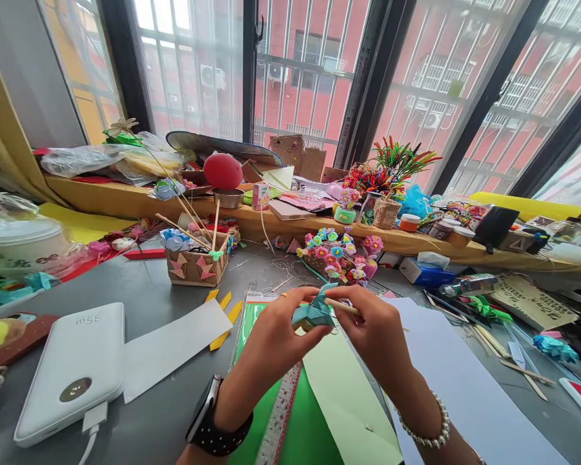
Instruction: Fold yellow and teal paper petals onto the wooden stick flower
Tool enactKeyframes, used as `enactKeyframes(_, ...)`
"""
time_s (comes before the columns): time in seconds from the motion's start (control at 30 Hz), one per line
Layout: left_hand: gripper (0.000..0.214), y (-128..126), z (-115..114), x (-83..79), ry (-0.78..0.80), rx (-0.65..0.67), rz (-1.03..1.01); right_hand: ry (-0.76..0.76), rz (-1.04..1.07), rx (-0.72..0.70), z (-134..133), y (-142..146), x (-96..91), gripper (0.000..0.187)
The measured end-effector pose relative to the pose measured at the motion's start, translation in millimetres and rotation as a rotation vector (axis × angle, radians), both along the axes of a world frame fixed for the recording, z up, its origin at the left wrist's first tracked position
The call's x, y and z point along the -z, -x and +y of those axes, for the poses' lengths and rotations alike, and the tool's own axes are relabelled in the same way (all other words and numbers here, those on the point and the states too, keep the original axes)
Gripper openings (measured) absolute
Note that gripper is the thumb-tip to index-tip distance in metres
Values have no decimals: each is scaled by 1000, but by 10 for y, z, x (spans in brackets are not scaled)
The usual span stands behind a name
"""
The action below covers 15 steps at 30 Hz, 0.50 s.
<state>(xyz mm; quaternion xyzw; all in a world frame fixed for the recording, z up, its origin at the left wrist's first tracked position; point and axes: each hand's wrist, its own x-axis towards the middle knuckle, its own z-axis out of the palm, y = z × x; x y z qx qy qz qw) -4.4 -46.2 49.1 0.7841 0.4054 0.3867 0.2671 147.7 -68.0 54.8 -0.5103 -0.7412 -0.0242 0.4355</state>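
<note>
My left hand [283,326] pinches a folded blue paper piece [315,311], its fingers above and thumb below. In my right hand [370,323] is a thin wooden stick [343,306], whose tip rests against the blue paper. Both hands are raised over a green sheet [314,413] on the desk. Beneath them lie a pale green paper strip [348,400] and a clear ruler [281,413] with a red patterned edge. My fingers hide part of the folded paper.
A white power bank [77,368] with a cable lies at left beside a white paper strip [179,345]. Beyond stand a cardboard box [193,268] holding sticks and a bunch of fuzzy flowers [336,252]. White paper [459,381] and wooden sticks [491,341] lie at right.
</note>
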Motion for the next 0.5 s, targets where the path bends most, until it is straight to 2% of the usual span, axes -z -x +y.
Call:
enactKeyframes(0.13,37,-4,-9,-8,50,16,7,91,-14,-85,8,-77,-67,19)
enactKeyframes(0.33,40,-7,-23,-30,125,46,-1,153,-44,-130,5,-185,-124,20)
enactKeyframes(0.5,39,12,-11,-16,119,54,-28,127,-86,-117,2,-173,-121,20)
